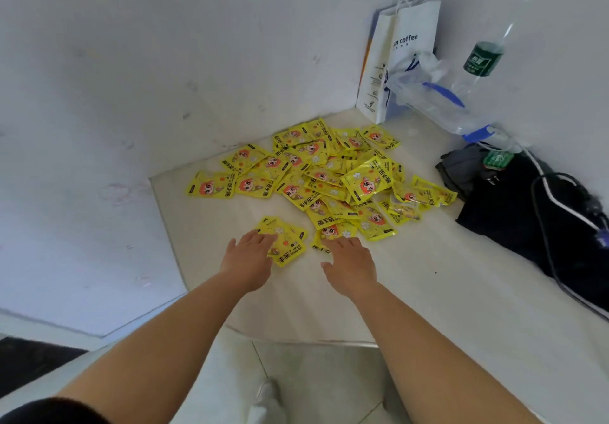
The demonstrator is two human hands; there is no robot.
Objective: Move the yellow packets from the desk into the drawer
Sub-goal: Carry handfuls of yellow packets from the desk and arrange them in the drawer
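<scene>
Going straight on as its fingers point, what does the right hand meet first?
The yellow packet at the pile's near edge, just ahead of the right hand; its fingers may already touch it.

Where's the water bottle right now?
Head view, desk's far right corner: the bottle sits tilted by the wall, right of the paper bag.

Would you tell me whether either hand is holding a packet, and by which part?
Neither holds anything: the left hand rests flat on the near packets, and the right hand, open, reaches the near edge of the pile.
</scene>
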